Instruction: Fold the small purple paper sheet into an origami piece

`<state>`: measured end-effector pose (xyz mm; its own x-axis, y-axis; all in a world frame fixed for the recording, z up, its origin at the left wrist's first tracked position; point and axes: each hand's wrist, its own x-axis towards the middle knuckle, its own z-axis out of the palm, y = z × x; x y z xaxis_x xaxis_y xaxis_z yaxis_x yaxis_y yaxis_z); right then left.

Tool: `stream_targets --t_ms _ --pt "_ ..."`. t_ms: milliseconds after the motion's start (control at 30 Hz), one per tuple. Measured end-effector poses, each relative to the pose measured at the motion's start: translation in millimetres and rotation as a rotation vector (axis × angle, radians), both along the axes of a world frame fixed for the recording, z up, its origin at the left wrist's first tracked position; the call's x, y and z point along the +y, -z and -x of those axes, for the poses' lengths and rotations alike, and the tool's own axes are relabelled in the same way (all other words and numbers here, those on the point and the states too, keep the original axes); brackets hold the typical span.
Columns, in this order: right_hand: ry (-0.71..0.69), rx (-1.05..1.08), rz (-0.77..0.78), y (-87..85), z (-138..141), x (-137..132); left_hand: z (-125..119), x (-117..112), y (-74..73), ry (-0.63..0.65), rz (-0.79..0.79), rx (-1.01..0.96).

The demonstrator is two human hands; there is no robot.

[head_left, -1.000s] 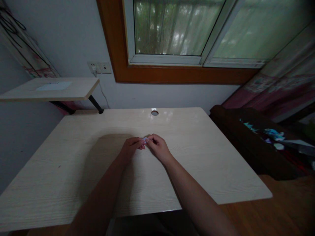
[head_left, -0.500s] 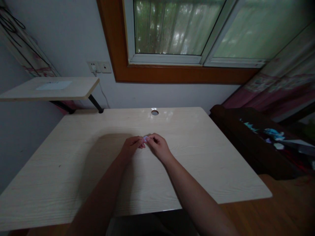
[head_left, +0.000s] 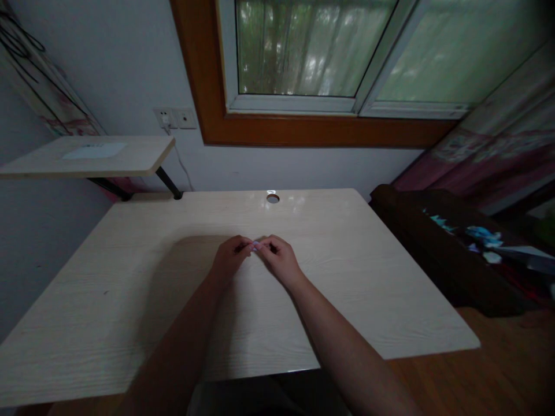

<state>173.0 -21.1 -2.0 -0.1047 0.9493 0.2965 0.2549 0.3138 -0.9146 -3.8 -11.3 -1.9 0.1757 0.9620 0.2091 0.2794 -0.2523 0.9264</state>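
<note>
My left hand (head_left: 230, 258) and my right hand (head_left: 278, 259) meet over the middle of a pale wooden table (head_left: 130, 277). Both pinch a tiny pale object (head_left: 255, 246) between their fingertips; it is too small and dim to name. The fingers of each hand are curled together around it. Both forearms stretch in from the bottom edge, and the hands rest on or just above the tabletop.
A round cable hole (head_left: 273, 198) sits near the table's far edge. A smaller shelf-like desk (head_left: 130, 159) stands at the back left under a wall socket (head_left: 175, 119). A dark bed or bench (head_left: 437, 248) with coloured items lies to the right, under the window (head_left: 312, 52).
The hands have drawn slightly closer and the left fingers have curled more over the small object, so less of it shows. The arms stay where they were.
</note>
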Motion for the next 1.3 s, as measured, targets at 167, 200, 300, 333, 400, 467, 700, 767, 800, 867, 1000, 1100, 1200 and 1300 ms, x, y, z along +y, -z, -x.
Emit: stream_targets --t_ms 167,200,300,333,400,467,700,767,800,867,1000,1100,1200,1300 --pt "0.028 -0.008 -0.029 -3.9 0 -1 2 0 4.9 0.039 0.033 -0.006" --pt "0.028 -0.009 -0.037 -4.7 0 -1 2 0 4.6 0.049 0.039 -0.009" --pt "0.021 -0.006 -0.049 -6.0 0 -2 0 -2 0.8 0.07 0.064 -0.04" --pt "0.02 -0.005 -0.051 -6.2 0 -2 -1 -2 -1.1 0.073 0.073 -0.056" --pt "0.021 -0.01 -0.051 -6.7 0 -2 -2 -3 -4.4 0.08 0.083 -0.068" --pt "0.021 -0.019 -0.048 -7.8 0 -3 -2 -3 -6.3 0.089 0.079 -0.062" --pt "0.024 -0.023 -0.049 -8.1 -1 -3 -1 -1 -1.3 0.092 0.075 -0.035" --pt "0.033 -0.013 -0.051 -7.1 -1 -2 -2 -1 -0.1 0.089 0.065 -0.027" --pt "0.041 -0.005 -0.052 -6.6 0 -2 -2 -1 0.0 0.083 0.058 -0.02" --pt "0.058 0.008 -0.05 -5.8 0 -1 -3 -1 -0.9 0.069 0.05 -0.004" --pt "0.093 0.035 -0.031 -3.1 -1 0 -3 -2 -3.0 0.034 0.04 0.022" --pt "0.114 0.048 -0.017 0.0 -1 1 -2 -2 -2.4 0.026 0.047 0.026" --pt "0.119 0.059 -0.008 1.8 -2 2 -1 -1 -1.5 0.012 0.059 0.0" --pt "0.106 0.067 0.004 1.6 -1 3 -1 -2 -1.4 -0.008 0.073 -0.043"
